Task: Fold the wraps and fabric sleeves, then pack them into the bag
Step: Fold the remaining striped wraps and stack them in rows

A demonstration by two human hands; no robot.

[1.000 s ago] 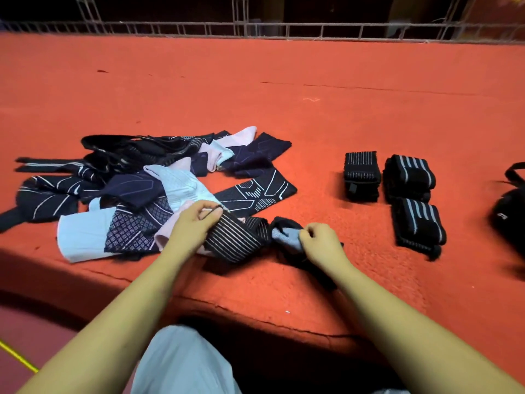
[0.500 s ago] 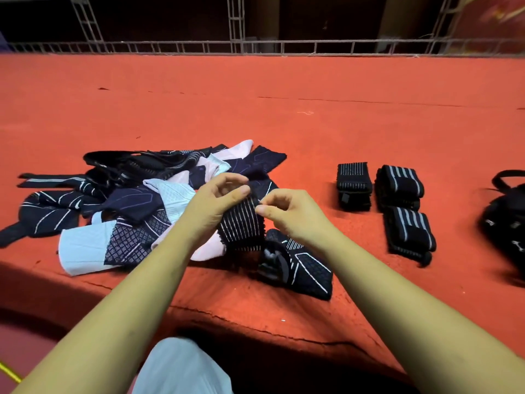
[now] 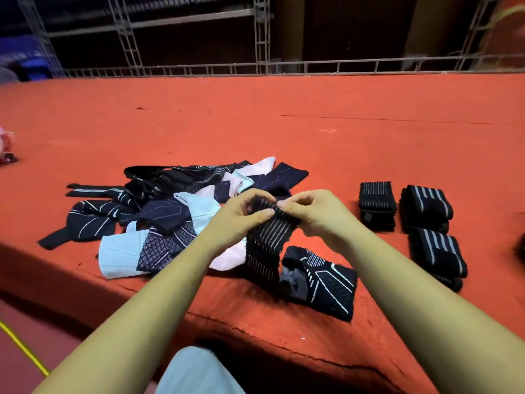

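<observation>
My left hand (image 3: 240, 216) and my right hand (image 3: 315, 211) pinch the top edge of a black wrap with thin white stripes (image 3: 267, 245); it hangs from my fingers down to the red platform. A dark navy sleeve with white lines (image 3: 326, 282) lies crumpled just right of the wrap's lower end. Behind my left hand is a loose pile of navy, light blue and pink sleeves and wraps (image 3: 159, 211). Three folded black striped wraps rest at the right: one (image 3: 377, 204), another (image 3: 426, 207) and a third (image 3: 436, 255). A dark sliver at the right frame edge may be the bag (image 3: 522, 248).
The red carpeted platform (image 3: 341, 143) stretches far back to a metal truss railing (image 3: 261, 66). Its front edge drops off just before my knee (image 3: 196, 371). A pink object (image 3: 5, 149) sits at the far left edge.
Both hands came together and lifted the striped wrap off the platform by its top edge. The navy sleeve was let go and lies below. My view tilted up and left.
</observation>
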